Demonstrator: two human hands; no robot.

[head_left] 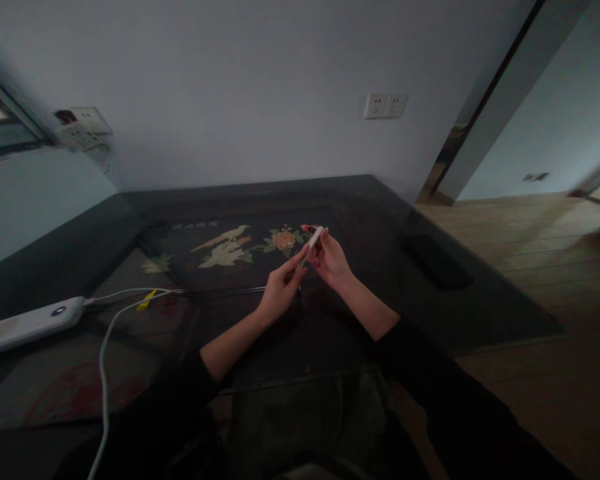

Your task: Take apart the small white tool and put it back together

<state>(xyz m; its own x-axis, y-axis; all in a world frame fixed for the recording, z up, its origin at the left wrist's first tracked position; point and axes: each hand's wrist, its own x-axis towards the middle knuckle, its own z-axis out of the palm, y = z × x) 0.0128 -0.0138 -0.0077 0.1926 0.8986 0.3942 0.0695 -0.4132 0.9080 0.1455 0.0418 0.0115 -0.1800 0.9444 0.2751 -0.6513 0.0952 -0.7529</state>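
I see a thin, flat, pale thing (313, 241) held up over the dark, shiny worktop (340, 340), close to a pinkish flower (283, 240) pictured there, and it tilts so that its top end leans toward the person's right. The left hand (279, 287) has its fingers pinched on the low end, and the right hand (334, 262) has its fingers curled on the high end. Its narrow side looks straight, whiter up top and greyer below, but I can't tell what its flat faces show.
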